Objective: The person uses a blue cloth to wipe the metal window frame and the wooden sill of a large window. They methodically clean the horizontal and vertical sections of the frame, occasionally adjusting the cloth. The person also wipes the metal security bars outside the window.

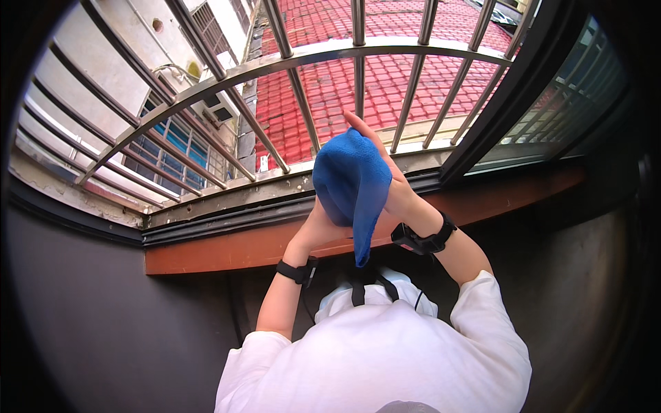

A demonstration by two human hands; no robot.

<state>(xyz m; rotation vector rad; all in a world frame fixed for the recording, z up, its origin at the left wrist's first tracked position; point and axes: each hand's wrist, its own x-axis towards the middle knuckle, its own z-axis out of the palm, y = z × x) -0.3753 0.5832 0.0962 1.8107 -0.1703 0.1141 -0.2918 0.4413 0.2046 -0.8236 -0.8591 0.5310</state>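
Observation:
A blue microfibre cloth (351,175) is bunched up between my two hands, in front of the window opening. Its loose corner hangs down toward my chest. My right hand (396,188) holds the cloth along its right side, with one finger stretched up past the top. From below and to the left, my left hand (326,224) supports the cloth, whose folds hide most of its fingers. Both wrists wear black straps with small devices, the left wrist device (311,271) and the right wrist device (408,238).
Steel security bars (358,88) with a curved crossbar stand just beyond my hands. Below them run the dark window track (217,229) and a reddish-brown sill (206,258). A glass sliding pane (563,113) is at the right. Outside are a red tiled roof (320,26) and an air-conditioner unit (219,108).

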